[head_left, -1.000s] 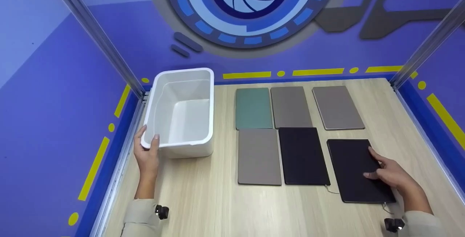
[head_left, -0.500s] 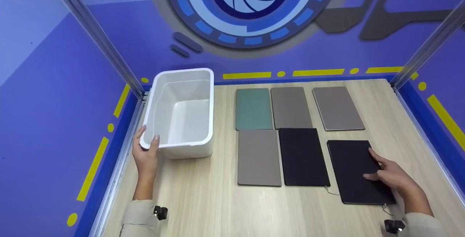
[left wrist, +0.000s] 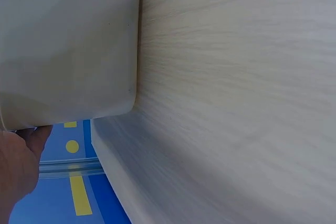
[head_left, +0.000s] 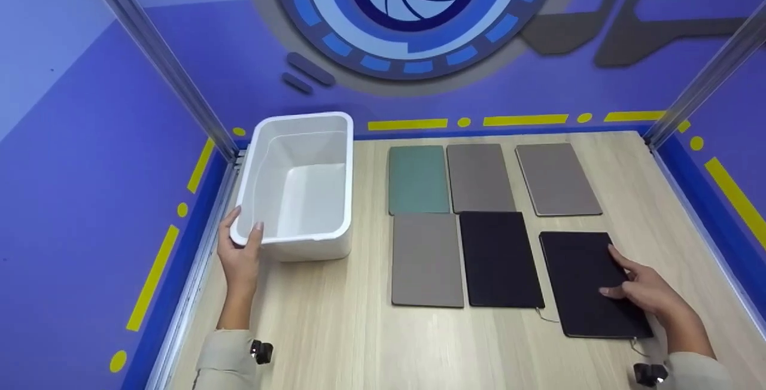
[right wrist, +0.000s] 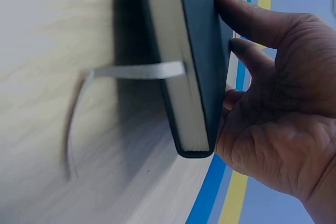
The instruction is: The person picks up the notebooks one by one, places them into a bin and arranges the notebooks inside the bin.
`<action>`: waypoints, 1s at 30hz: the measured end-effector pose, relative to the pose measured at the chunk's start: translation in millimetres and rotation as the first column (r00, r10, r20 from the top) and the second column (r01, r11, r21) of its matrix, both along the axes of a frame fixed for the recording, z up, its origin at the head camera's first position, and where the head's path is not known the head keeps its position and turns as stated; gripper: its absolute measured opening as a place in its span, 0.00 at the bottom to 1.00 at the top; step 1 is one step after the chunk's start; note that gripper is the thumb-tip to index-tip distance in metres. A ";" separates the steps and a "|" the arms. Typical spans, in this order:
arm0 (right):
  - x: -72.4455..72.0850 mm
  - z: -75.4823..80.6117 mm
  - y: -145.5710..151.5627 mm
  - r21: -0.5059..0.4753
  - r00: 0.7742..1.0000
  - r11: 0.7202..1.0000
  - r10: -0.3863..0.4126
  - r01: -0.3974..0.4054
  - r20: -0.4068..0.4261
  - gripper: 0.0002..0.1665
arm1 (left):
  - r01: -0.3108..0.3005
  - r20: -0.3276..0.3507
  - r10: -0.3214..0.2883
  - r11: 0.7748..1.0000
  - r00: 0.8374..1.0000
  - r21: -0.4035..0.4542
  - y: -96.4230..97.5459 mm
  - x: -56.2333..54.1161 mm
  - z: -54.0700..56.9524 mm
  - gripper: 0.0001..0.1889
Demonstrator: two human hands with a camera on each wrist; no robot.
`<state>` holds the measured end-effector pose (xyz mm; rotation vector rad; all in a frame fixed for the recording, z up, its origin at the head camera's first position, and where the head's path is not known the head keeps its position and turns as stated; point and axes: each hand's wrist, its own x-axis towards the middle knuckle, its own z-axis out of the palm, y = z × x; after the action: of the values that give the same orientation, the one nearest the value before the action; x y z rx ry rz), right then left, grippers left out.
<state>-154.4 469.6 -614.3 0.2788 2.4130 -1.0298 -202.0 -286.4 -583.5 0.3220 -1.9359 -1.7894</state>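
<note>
The black book lies at the right front of the desk, and the right hand holds it by its right edge, thumb across the cover, fingers slightly parted along the side. It looks fairly stiff and of modest weight; the smooth cover may slide a little, so that long edge seems a sound place to grip. Its loose ribbon trails from the page end and could snag.

The left hand holds the near left corner of the bin, thumb and fingers either side of the corner; no contents show inside.

Between black book and bin lie a second black book and the near grey book. Behind sit the green book, middle grey book and right grey book.
</note>
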 end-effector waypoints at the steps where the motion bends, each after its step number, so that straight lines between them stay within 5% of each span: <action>1: 0.1 -0.2 0.0 -0.004 1.000 1.000 -0.001 0.001 0.003 0.71 | -0.001 -0.003 0.001 1.000 1.000 0.000 0.0 0.0 -0.3 0.30; 30: -0.2 -2.2 4.7 -0.010 0.999 1.000 -0.026 0.026 -0.031 0.66 | 0.001 -0.032 -0.001 1.000 0.999 -0.003 -1.5 -2.0 -4.7 0.30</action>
<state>-154.6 474.3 -616.4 0.2938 2.4372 -1.0640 -204.0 -287.9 -588.3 0.2901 -1.9169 -1.7813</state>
